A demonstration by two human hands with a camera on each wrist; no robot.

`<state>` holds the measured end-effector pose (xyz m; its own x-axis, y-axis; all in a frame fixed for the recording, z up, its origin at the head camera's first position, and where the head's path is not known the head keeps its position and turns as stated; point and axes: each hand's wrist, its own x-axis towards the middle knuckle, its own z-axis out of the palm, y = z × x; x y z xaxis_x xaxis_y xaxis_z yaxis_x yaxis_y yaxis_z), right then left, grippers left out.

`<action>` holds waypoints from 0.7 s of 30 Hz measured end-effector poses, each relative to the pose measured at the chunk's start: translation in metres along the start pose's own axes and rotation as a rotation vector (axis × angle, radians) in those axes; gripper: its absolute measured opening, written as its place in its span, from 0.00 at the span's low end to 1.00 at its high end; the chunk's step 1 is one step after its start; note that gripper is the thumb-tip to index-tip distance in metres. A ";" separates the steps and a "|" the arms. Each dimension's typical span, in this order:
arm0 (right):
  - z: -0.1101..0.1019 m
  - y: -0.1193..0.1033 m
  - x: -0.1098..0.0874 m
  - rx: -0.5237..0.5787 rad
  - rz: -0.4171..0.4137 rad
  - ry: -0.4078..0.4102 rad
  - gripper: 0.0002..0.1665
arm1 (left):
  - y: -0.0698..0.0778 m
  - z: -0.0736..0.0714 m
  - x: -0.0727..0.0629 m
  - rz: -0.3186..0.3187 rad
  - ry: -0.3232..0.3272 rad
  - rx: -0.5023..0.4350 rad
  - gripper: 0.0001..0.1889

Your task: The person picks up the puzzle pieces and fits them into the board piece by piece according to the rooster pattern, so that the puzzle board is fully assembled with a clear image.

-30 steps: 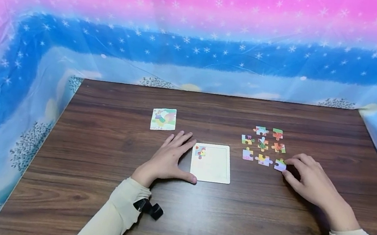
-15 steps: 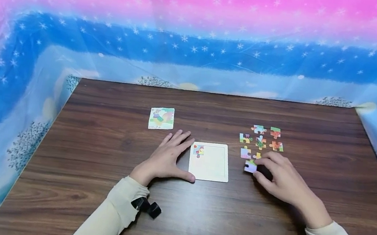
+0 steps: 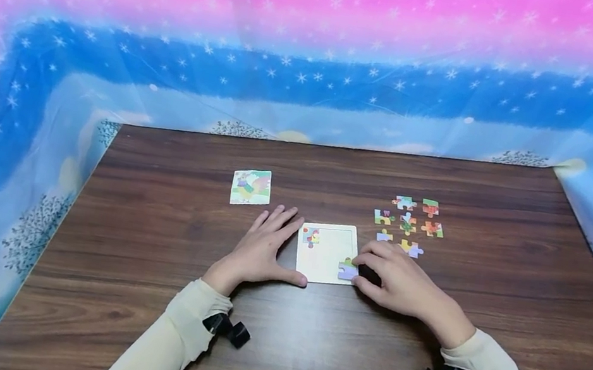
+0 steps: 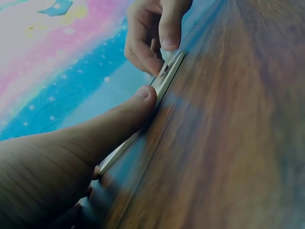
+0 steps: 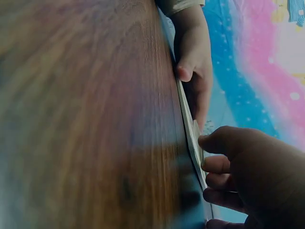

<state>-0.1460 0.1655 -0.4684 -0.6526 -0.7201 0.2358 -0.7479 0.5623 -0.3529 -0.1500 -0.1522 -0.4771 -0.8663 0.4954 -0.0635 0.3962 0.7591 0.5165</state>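
Observation:
In the head view a white square puzzle board (image 3: 326,256) lies on the table, one jigsaw piece (image 3: 311,236) with a red spot in its upper left corner. My left hand (image 3: 258,249) rests at the board's left side, fingers spread and thumb on the lower left edge. Between thumb and fingers my right hand (image 3: 403,281) pinches a purple-and-green jigsaw piece (image 3: 347,271) over the board's lower right corner. Whether that piece lies flat cannot be told. The left wrist view shows the left thumb (image 4: 145,95) against the board's edge.
Several loose jigsaw pieces (image 3: 407,222) lie to the right of the board, the nearest partly behind the right hand. A picture card (image 3: 251,187) lies at the back left. The brown table (image 3: 156,279) ends at a patterned cloth (image 3: 311,85).
My right hand has carried the purple-and-green jigsaw piece leftward from the group of loose pieces to the board's lower right corner. The left hand keeps its place on the board.

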 end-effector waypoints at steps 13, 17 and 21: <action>0.004 0.002 0.001 0.016 -0.027 0.030 0.18 | -0.001 -0.002 -0.001 0.016 -0.011 0.000 0.65; 0.007 0.002 0.004 0.018 -0.044 0.025 0.16 | -0.001 -0.003 -0.002 0.019 -0.009 0.000 0.64; 0.008 0.000 0.009 0.026 -0.044 0.005 0.12 | -0.002 -0.002 -0.003 0.016 -0.002 0.001 0.64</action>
<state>-0.1508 0.1559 -0.4737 -0.6199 -0.7418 0.2557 -0.7724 0.5196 -0.3652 -0.1495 -0.1564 -0.4761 -0.8594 0.5082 -0.0570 0.4101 0.7515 0.5169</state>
